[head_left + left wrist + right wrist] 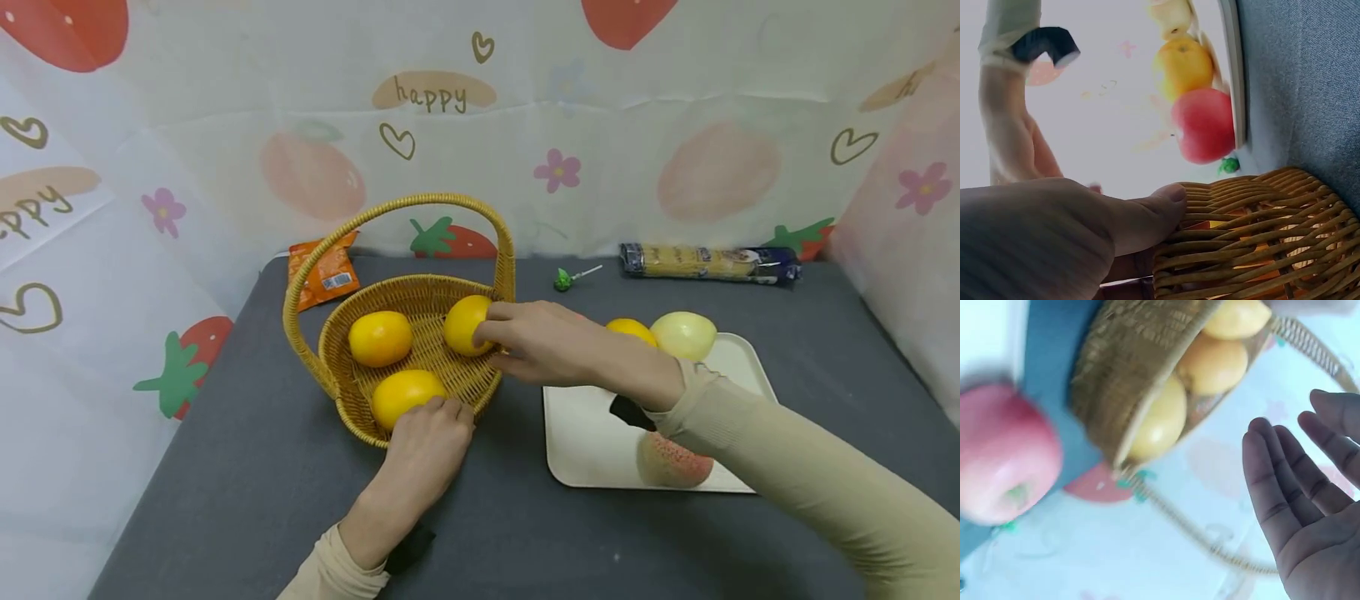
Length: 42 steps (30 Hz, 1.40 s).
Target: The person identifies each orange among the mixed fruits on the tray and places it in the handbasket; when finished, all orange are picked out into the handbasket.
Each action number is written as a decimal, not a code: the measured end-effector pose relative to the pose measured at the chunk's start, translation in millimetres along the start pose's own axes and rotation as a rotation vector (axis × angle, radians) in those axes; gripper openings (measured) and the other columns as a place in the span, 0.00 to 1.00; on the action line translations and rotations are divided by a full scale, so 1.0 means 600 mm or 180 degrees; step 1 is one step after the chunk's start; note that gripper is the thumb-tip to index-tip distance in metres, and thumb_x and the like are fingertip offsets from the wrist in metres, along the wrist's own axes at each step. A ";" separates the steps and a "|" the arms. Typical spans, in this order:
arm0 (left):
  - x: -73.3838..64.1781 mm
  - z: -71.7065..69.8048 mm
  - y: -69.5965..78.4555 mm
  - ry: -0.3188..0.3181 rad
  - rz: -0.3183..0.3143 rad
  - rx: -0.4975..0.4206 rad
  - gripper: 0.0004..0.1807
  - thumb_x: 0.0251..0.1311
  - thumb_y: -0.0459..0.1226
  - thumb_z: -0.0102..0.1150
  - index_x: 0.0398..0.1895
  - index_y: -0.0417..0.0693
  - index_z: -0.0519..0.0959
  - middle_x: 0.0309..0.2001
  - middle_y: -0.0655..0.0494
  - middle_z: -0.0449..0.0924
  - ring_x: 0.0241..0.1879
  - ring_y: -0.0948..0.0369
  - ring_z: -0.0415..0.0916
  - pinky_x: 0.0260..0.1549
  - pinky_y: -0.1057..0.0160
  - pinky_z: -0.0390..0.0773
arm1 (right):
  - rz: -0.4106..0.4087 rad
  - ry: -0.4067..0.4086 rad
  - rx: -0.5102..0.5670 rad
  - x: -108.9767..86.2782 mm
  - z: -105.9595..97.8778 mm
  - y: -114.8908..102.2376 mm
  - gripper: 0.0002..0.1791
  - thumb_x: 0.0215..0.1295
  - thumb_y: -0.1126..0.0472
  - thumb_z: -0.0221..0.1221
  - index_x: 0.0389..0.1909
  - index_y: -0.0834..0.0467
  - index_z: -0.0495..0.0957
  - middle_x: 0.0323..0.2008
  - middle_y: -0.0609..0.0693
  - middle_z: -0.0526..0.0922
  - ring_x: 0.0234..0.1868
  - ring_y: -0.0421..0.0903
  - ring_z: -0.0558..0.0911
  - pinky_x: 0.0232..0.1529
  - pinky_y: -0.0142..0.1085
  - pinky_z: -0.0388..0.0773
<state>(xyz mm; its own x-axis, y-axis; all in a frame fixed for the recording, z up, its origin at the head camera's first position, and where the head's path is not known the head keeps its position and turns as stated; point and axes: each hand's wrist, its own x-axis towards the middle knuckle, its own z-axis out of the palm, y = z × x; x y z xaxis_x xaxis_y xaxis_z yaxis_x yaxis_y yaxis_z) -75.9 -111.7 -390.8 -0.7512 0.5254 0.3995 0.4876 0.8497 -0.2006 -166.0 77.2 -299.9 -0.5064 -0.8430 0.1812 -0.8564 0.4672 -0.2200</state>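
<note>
A wicker basket (420, 282) with a tall arched handle stands left of centre. Inside lie three yellow-orange fruits, likely oranges: one at the left (381, 339), one in front (407, 395) and one at the right (467, 325). My left hand (429, 446) grips the basket's near rim, its thumb lying over the weave in the left wrist view. Above the basket's right side is my right hand (546, 343), its fingers beside the right-hand fruit. In the right wrist view that hand's palm (1316, 550) is bare, with fingers extended and apart from the basket.
On a cream tray (585, 446) are a peach (673, 461), a pale green-yellow fruit (684, 335), an orange fruit (632, 329) and a red apple (1204, 125). Behind lie a green lollipop (564, 280), a noodle pack (708, 262) and an orange packet (330, 273).
</note>
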 end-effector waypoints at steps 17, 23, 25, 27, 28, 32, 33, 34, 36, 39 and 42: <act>-0.003 0.002 -0.002 0.0018 -0.0014 -0.0069 0.05 0.56 0.35 0.68 0.25 0.46 0.82 0.22 0.55 0.77 0.21 0.61 0.71 0.18 0.65 0.73 | 0.1246 -0.0379 -0.0077 -0.165 -0.023 0.142 0.31 0.65 0.54 0.63 0.67 0.55 0.67 0.62 0.58 0.73 0.55 0.56 0.79 0.50 0.52 0.79; -0.003 0.001 -0.002 -0.0007 -0.0026 -0.0097 0.05 0.55 0.35 0.69 0.26 0.46 0.83 0.23 0.55 0.77 0.21 0.61 0.71 0.19 0.65 0.73 | 0.1502 -0.0639 -0.0006 -0.188 -0.008 0.168 0.52 0.57 0.47 0.69 0.76 0.55 0.50 0.70 0.66 0.63 0.67 0.68 0.68 0.61 0.65 0.67; -0.003 0.000 -0.002 -0.0002 -0.0030 -0.0111 0.05 0.55 0.35 0.69 0.26 0.46 0.83 0.23 0.55 0.77 0.21 0.61 0.71 0.19 0.65 0.73 | 0.1511 -0.0686 -0.0017 -0.191 -0.004 0.173 0.55 0.54 0.46 0.70 0.77 0.55 0.49 0.70 0.66 0.63 0.67 0.70 0.66 0.62 0.66 0.64; -0.003 0.000 -0.002 0.0012 -0.0031 -0.0119 0.05 0.56 0.35 0.69 0.26 0.46 0.83 0.22 0.55 0.77 0.21 0.61 0.71 0.18 0.65 0.73 | 0.1527 -0.0741 -0.0021 -0.192 0.000 0.177 0.56 0.53 0.46 0.71 0.77 0.55 0.49 0.71 0.66 0.62 0.68 0.70 0.65 0.63 0.67 0.62; -0.003 0.000 -0.001 0.0020 -0.0031 -0.0119 0.05 0.56 0.35 0.69 0.26 0.46 0.83 0.22 0.55 0.77 0.21 0.61 0.71 0.18 0.65 0.73 | 0.1533 -0.0767 -0.0017 -0.192 0.001 0.179 0.56 0.52 0.45 0.71 0.77 0.56 0.49 0.71 0.66 0.62 0.68 0.70 0.65 0.64 0.67 0.61; -0.003 0.000 -0.001 0.0036 -0.0019 -0.0113 0.05 0.56 0.36 0.69 0.26 0.46 0.83 0.23 0.55 0.77 0.21 0.61 0.72 0.18 0.65 0.73 | 0.1561 -0.0868 0.0005 -0.192 0.006 0.185 0.57 0.52 0.45 0.71 0.77 0.56 0.50 0.72 0.65 0.62 0.68 0.70 0.65 0.65 0.67 0.60; -0.002 0.000 -0.001 0.0039 -0.0015 -0.0107 0.05 0.56 0.36 0.69 0.26 0.46 0.83 0.23 0.55 0.77 0.21 0.61 0.72 0.19 0.65 0.74 | 0.1569 -0.0884 0.0017 -0.192 0.007 0.186 0.57 0.51 0.46 0.72 0.77 0.55 0.50 0.72 0.65 0.62 0.68 0.70 0.66 0.65 0.67 0.60; -0.002 0.001 -0.001 0.0040 -0.0013 -0.0101 0.05 0.56 0.36 0.69 0.26 0.46 0.83 0.23 0.55 0.78 0.22 0.61 0.72 0.19 0.65 0.74 | 0.1567 -0.0900 0.0020 -0.192 0.007 0.186 0.56 0.51 0.46 0.72 0.76 0.56 0.50 0.71 0.65 0.62 0.68 0.70 0.66 0.65 0.66 0.61; -0.002 0.001 -0.001 0.0041 -0.0008 -0.0099 0.05 0.56 0.36 0.69 0.26 0.46 0.83 0.23 0.55 0.78 0.22 0.60 0.72 0.19 0.65 0.74 | 0.1551 -0.0912 0.0024 -0.192 0.009 0.187 0.55 0.51 0.47 0.72 0.76 0.56 0.52 0.70 0.66 0.64 0.67 0.70 0.67 0.65 0.66 0.62; -0.001 0.001 -0.001 0.0041 0.0000 -0.0098 0.05 0.56 0.36 0.69 0.26 0.46 0.82 0.23 0.55 0.78 0.22 0.60 0.72 0.19 0.65 0.74 | 0.1510 -0.0915 0.0023 -0.190 0.011 0.185 0.53 0.51 0.49 0.72 0.75 0.58 0.55 0.67 0.67 0.69 0.65 0.70 0.70 0.63 0.65 0.64; -0.001 0.001 -0.002 0.0034 0.0005 -0.0100 0.06 0.56 0.36 0.68 0.26 0.46 0.82 0.23 0.55 0.77 0.22 0.60 0.72 0.19 0.65 0.74 | 0.1470 -0.0905 0.0003 -0.189 0.013 0.183 0.52 0.50 0.51 0.73 0.74 0.58 0.57 0.65 0.66 0.72 0.64 0.69 0.72 0.62 0.65 0.66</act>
<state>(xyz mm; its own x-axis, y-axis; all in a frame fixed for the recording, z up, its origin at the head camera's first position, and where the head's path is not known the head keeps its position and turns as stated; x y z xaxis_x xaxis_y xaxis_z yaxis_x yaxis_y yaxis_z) -76.2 -112.9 -391.6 -0.7456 0.5262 0.4089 0.5028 0.8469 -0.1730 -202.0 221.9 -352.2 -0.7828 -0.5889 -0.2012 -0.5509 0.8061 -0.2162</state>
